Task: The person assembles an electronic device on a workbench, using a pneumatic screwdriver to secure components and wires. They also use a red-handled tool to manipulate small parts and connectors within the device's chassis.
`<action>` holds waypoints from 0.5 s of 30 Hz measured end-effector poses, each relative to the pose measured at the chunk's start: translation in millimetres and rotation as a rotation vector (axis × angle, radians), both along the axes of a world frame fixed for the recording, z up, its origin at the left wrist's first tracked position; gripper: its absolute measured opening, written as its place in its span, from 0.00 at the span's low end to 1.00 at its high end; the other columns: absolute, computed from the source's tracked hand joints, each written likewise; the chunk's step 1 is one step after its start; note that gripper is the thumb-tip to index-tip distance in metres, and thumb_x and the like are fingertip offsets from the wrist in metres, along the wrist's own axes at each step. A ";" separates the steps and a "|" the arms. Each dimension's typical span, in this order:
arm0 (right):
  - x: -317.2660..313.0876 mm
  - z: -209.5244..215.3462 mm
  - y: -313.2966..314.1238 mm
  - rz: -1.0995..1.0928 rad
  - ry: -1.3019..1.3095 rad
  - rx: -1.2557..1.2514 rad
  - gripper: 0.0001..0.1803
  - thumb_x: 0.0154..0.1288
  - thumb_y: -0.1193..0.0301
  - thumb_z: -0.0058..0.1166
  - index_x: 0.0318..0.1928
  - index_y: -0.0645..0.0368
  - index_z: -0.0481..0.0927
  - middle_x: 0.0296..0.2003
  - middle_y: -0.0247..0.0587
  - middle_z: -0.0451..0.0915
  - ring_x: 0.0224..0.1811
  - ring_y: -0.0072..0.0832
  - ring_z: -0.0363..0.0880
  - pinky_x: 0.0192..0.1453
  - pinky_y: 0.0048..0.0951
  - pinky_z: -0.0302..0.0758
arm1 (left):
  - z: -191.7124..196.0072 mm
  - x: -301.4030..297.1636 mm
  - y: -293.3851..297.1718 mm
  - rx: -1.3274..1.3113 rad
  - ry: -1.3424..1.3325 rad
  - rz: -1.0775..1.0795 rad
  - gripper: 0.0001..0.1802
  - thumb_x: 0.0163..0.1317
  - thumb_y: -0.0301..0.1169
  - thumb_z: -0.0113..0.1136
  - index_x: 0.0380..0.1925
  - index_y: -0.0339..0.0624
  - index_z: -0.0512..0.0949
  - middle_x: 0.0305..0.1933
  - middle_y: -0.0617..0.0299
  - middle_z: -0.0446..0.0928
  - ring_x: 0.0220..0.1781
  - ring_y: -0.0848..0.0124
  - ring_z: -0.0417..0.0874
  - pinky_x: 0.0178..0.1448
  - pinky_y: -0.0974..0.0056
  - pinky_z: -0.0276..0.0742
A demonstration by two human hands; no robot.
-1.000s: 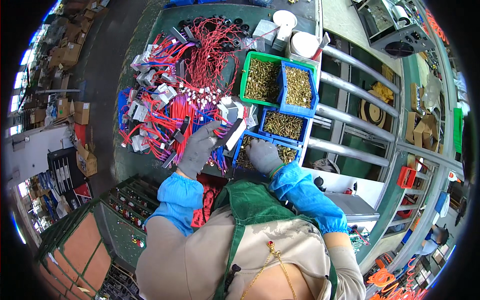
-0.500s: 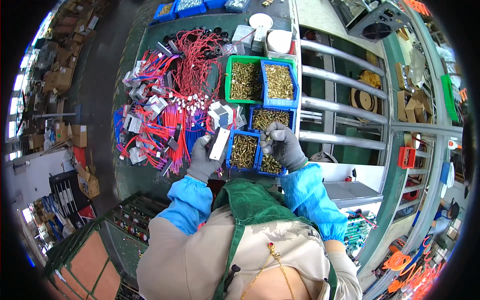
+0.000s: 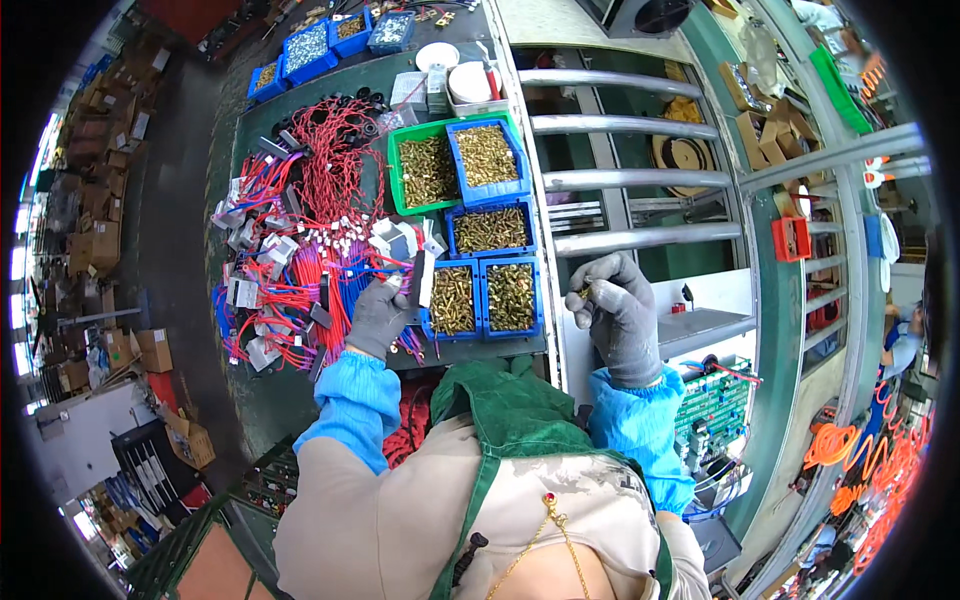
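My left hand [image 3: 379, 317], in a grey glove, is closed on the lower end of a narrow rectangular metal bar [image 3: 426, 278]. The bar stands on its long side beside the near-left blue bin of brass-coloured screws [image 3: 453, 302]. Gloved in grey too, my right hand [image 3: 620, 318] is pinched over the pale ledge right of the bins. Between its fingertips shows a small brass-coloured fastener [image 3: 588, 290], too small to make out fully. Close by on the left lies a heap of red and purple wire harnesses [image 3: 320, 270] with metal housings.
A second near blue bin [image 3: 510, 298], a middle blue bin [image 3: 490, 229], a green bin [image 3: 424, 170] and a far blue bin [image 3: 488, 157] hold small brass-coloured parts. Metal rollers [image 3: 635, 180] run to the right. A green circuit board [image 3: 715, 405] lies by my right sleeve.
My right hand has moved from above the near bins to the right, past their edge. My left hand still holds the bar, now turned more edge-on. The whole view has shifted.
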State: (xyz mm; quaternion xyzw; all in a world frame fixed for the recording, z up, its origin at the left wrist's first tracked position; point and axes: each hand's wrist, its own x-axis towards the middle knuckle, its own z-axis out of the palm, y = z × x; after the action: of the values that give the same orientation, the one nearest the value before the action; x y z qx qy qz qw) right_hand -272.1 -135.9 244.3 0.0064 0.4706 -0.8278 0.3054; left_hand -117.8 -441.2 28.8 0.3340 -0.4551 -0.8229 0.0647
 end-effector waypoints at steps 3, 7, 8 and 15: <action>15.7 8.5 16.6 -0.036 0.021 0.067 0.06 0.59 0.75 0.49 0.36 0.63 0.69 0.33 0.44 0.75 0.30 0.24 0.76 0.30 0.20 0.73 | 9.5 6.0 -1.9 -0.466 -0.112 -0.178 0.07 0.62 0.27 0.53 0.38 0.39 0.75 0.32 0.61 0.76 0.29 0.73 0.75 0.29 0.70 0.72; 34.3 14.6 42.7 -0.074 0.053 0.112 0.06 0.58 0.75 0.49 0.36 0.63 0.70 0.33 0.43 0.75 0.30 0.24 0.76 0.30 0.20 0.73 | 16.2 19.5 -9.6 -1.586 -0.318 -0.647 0.13 0.58 0.40 0.59 0.31 0.40 0.79 0.27 0.48 0.74 0.32 0.53 0.77 0.36 0.53 0.73; 37.7 15.0 49.3 -0.083 0.059 0.111 0.06 0.58 0.75 0.49 0.36 0.63 0.70 0.33 0.43 0.75 0.30 0.24 0.76 0.30 0.19 0.72 | 17.8 22.1 -13.1 -1.639 -0.346 -0.764 0.14 0.58 0.41 0.58 0.30 0.41 0.79 0.28 0.48 0.75 0.32 0.52 0.77 0.37 0.52 0.72; 58.4 5.4 79.8 -0.132 0.044 0.092 0.07 0.58 0.75 0.50 0.36 0.63 0.71 0.34 0.46 0.74 0.30 0.26 0.76 0.29 0.20 0.72 | 42.4 33.2 -16.5 -0.725 -0.527 -0.459 0.12 0.52 0.39 0.61 0.32 0.45 0.79 0.27 0.60 0.77 0.34 0.62 0.79 0.39 0.58 0.75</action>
State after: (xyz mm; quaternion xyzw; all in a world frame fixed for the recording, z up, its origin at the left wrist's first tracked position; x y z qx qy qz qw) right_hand -213.8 -56.1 249.6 0.0333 0.5133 -0.8235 0.2393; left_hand -84.5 -457.8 71.1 0.3778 -0.7742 -0.4927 -0.1234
